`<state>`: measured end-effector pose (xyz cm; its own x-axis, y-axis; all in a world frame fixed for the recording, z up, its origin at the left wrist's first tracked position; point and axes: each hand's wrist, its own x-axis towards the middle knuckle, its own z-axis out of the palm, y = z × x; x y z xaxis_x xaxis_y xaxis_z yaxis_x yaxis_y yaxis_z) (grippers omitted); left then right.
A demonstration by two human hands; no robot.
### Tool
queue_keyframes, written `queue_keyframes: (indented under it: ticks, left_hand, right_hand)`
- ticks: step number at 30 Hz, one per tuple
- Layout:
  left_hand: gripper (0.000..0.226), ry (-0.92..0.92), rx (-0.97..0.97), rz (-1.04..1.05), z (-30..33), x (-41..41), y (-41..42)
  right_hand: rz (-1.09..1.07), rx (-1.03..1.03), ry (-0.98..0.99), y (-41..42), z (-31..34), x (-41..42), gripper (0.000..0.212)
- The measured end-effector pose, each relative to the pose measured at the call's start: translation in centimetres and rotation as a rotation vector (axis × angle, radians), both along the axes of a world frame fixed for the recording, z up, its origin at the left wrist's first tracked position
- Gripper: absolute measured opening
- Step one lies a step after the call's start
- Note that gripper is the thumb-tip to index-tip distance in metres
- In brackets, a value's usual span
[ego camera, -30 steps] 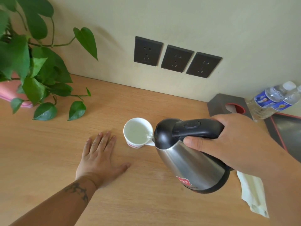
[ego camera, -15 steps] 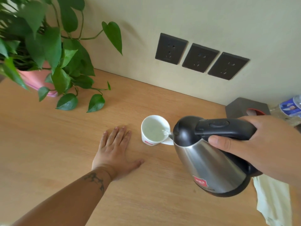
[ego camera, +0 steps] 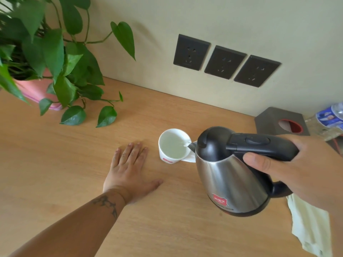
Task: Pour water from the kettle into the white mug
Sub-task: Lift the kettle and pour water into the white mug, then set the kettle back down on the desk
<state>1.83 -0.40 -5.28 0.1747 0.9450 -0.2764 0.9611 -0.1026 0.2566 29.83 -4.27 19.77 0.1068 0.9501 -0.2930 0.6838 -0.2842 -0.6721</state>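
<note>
Pouring kettle [ego camera: 230,182] beside mug [ego camera: 173,145]

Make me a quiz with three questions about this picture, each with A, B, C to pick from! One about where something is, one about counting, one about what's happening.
1. Where is the plant?
A. Far left of the table
B. Beside the kettle
C. Inside the mug

2. How many wall sockets are there?
A. One
B. Two
C. Three

3. What is the left hand doing?
A. Holding the mug
B. Resting flat on the table
C. Lifting the plant

Answers:
1. A: the plant stands far left on the table.
2. C: three wall sockets sit in a row.
3. B: the left hand lies flat near the mug, while the right hand tilts the kettle.
</note>
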Motion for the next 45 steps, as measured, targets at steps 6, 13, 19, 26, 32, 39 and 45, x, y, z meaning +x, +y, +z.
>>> queue_keyframes:
  ticks: [6, 13, 19, 26, 32, 39, 45]
  left_hand:
    - [0.114, -0.006, 0.052, -0.010, -0.6, 0.1, 0.0]
    - [0.113, -0.037, 0.089, 0.000, -0.9, 0.0, -0.1]
    - [0.112, -0.032, 0.099, -0.007, -1.0, 0.1, -0.2]
    - [0.112, -0.025, 0.106, -0.011, -0.9, 0.1, -0.2]
    - [0.112, -0.023, 0.102, -0.010, -0.9, 0.0, -0.3]
    - [0.112, -0.009, 0.103, -0.004, -0.8, 0.2, -0.2]
    - [0.112, -0.010, 0.122, -0.001, -1.0, 0.2, -0.2]
  right_hand:
    - [-0.125, 0.098, 0.149, -2.0, -2.3, 1.8, 0.074]
    - [-0.324, 0.228, 0.153, -4.5, -6.0, 2.5, 0.020]
    - [-0.427, 0.299, 0.187, -5.9, -7.5, 2.3, 0.019]
    - [-0.570, 0.403, 0.183, -6.3, -9.7, 1.6, 0.008]
    - [-0.662, 0.505, 0.251, -4.7, -10.8, 0.3, 0.024]
    - [-0.751, 0.628, 0.312, -1.6, -12.4, -0.8, 0.015]
    - [-0.833, 0.627, 0.296, 1.1, -14.3, -0.5, 0.023]
